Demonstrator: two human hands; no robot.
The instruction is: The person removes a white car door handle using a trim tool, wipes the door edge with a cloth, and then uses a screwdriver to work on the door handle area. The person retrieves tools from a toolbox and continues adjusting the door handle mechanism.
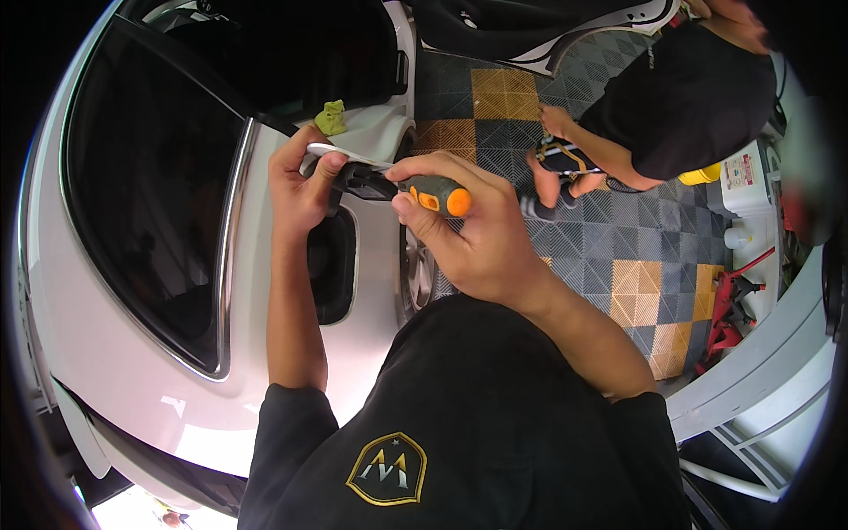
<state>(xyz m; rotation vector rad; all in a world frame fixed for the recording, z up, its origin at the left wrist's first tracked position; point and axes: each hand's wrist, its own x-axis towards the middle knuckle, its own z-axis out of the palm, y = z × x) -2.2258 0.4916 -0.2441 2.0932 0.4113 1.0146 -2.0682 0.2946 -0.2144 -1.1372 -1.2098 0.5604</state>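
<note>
My left hand (299, 190) pinches a white fuel flap (340, 155) edge-on, its thumb pressing near the black plastic hinge part (364, 182) on the underside. From the other side my right hand (484, 231) grips a screwdriver (435, 196) with a grey and orange handle. Its working end points left at the black part; the tip is hidden there. Just below the hands lies the dark fuel filler recess (333, 265) in the white car body (256, 318). Whether the hinge still joins the recess, I cannot tell.
A green cloth (330, 117) lies on the car body beyond my left hand. Tinted side glass (150, 185) fills the left. At the right a co-worker (689, 97) bends over the tiled floor (503, 93). Red stands (731, 309) and a white box (744, 181) stand at far right.
</note>
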